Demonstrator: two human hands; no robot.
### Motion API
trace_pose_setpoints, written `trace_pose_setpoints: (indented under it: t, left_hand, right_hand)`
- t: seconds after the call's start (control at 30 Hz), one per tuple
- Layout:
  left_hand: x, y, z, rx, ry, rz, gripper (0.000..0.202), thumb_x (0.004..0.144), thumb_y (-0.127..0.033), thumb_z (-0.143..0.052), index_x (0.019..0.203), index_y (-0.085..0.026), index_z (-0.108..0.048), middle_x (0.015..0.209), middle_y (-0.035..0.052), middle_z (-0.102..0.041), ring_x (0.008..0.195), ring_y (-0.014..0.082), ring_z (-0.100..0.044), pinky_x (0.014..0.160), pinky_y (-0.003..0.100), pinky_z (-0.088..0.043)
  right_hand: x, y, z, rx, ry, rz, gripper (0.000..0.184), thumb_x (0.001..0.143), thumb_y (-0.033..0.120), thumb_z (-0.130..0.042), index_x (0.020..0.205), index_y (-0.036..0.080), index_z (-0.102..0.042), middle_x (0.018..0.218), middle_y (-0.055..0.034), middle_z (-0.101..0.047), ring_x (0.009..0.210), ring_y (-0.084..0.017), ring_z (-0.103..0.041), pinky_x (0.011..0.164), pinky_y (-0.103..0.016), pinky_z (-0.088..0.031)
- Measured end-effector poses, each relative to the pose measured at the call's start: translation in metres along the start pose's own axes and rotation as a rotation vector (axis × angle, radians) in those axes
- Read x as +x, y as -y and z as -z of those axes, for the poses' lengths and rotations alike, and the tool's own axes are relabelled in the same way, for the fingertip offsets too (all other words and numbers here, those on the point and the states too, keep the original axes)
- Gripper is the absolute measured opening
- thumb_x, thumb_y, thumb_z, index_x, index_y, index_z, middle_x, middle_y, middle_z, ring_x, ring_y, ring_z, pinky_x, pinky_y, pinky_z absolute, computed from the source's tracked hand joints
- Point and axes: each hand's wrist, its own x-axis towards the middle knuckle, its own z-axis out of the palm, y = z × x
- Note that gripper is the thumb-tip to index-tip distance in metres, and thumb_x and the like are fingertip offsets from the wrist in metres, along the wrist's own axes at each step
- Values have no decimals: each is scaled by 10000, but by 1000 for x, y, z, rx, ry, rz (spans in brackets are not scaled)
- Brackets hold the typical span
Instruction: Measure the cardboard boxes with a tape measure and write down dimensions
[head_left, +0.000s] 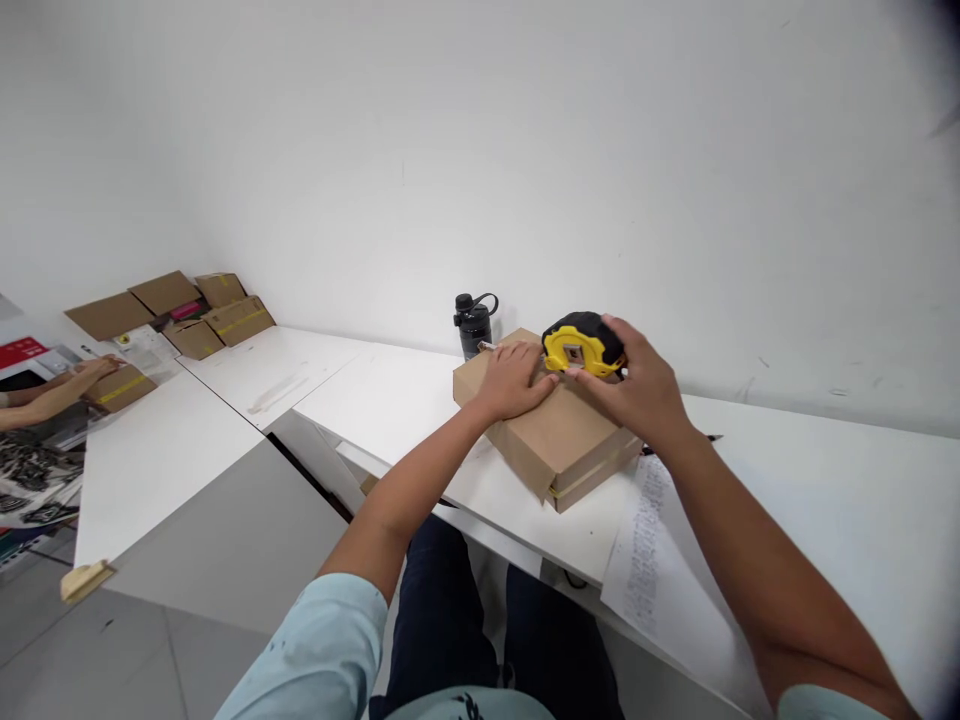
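Note:
A flat brown cardboard box lies at an angle on the white table. My left hand rests on its top, fingers stretched out and thumb spread to the right. A yellow and black tape measure is gripped in my right hand, just above the box's far right part, close to the left fingertips. I cannot make out whether its blade is drawn out. Beside the left fingertips, a small light object shows only in part.
Behind the box stands a black bottle with a carrying loop. A handwritten paper sheet hangs over the table's front edge. Further left are several cardboard boxes and another person's hands on a taped box.

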Motion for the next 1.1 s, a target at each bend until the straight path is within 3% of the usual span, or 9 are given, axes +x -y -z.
trace_pose_setpoints:
  t: [0.17,0.3,0.47,0.57,0.67,0.8,0.9,1.1]
  left_hand:
    - [1,0,1,50,109,35,348,1025,-415,-539,1268,-184,-636,1448,172,-652,1415,330,-544,1275,530,-330]
    - [6,0,1,28,167,-6,295,1017,-383,-518,1194,-201,-670,1374,136,-693,1365,323,-583,1293,545,-293]
    - [18,-3,-2,-73,190,-8,333,1037,-296,-389,1141,-203,-691,1320,106,-736,1334,290,-619,1285,503,-318]
    - [23,-5,-6,-122,103,62,419,1035,-217,-330,1253,-195,-687,1391,103,-730,1342,265,-624,1248,440,-376]
    - [26,-5,-9,-161,24,184,478,1071,-238,-300,1362,-173,-673,1515,110,-670,1400,259,-594,1213,397,-414]
    - [31,-6,-11,-131,32,364,633,1141,-423,-183,1300,-136,-724,1492,155,-681,1465,312,-538,1260,491,-350]
    - [34,-9,-13,-80,69,404,611,1142,-444,-196,1392,-167,-681,1587,136,-606,1538,322,-456,1310,582,-237]
    - [36,-12,-14,-3,96,389,529,1110,-392,-265,1434,-217,-644,1631,104,-561,1528,279,-463,1269,527,-339]
  right_hand:
    - [-5,9,-7,-250,68,186,580,954,541,-656,1482,304,-618,1323,-125,-680,959,-261,-712,681,-337,-551]
    - [-6,12,2,-322,78,213,547,971,527,-633,1475,313,-635,1306,-112,-679,889,-223,-695,639,-310,-504]
    - [-2,9,16,-324,137,130,728,894,542,-686,1572,334,-523,1314,-99,-652,930,-245,-687,607,-299,-479]
    - [3,5,22,-301,178,50,783,853,538,-714,1580,339,-502,1294,-93,-642,947,-259,-690,637,-318,-501]
    - [6,6,31,-247,220,-31,764,825,533,-740,1532,333,-531,1317,-91,-645,1046,-289,-694,764,-372,-559]
    - [6,19,51,-166,284,-91,734,799,545,-757,1466,334,-533,1440,-83,-632,1177,-326,-675,910,-457,-576]
    - [4,28,66,-163,332,-133,736,781,548,-772,1441,334,-525,1443,-79,-639,1167,-334,-681,943,-483,-569]
    - [8,17,88,-129,375,-227,898,690,629,-846,1446,289,-501,1287,-98,-681,965,-290,-700,801,-417,-575]
